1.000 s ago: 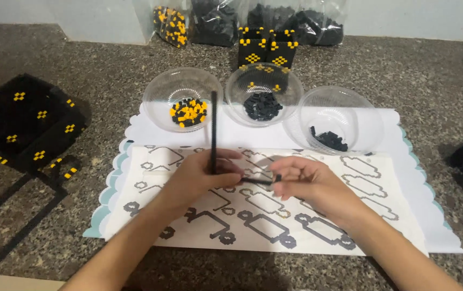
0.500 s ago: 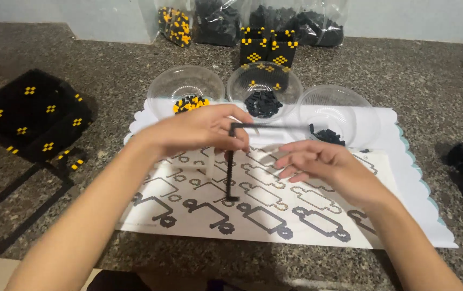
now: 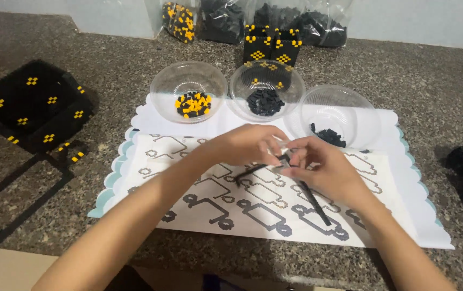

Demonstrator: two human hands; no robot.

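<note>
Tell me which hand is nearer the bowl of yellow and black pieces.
Left. The left hand sits just below and right of that bowl; the right hand lies farther right, below the rightmost bowl.

This looks like a small craft or assembly workbench, probably in a workshop or home workroom, though the view shows little beyond the surface. A speckled granite counter (image 3: 107, 86) runs up to a pale wall (image 3: 404, 21). Three clear plastic bowls (image 3: 188, 81) sort small building bricks by colour, and clear bags of more bricks (image 3: 226, 19) stand along the wall. A printed sheet of outline patterns (image 3: 199, 178) lies on a scalloped white mat (image 3: 415, 178). Finished black-and-yellow brick boxes (image 3: 32, 105) sit nearby.
</note>
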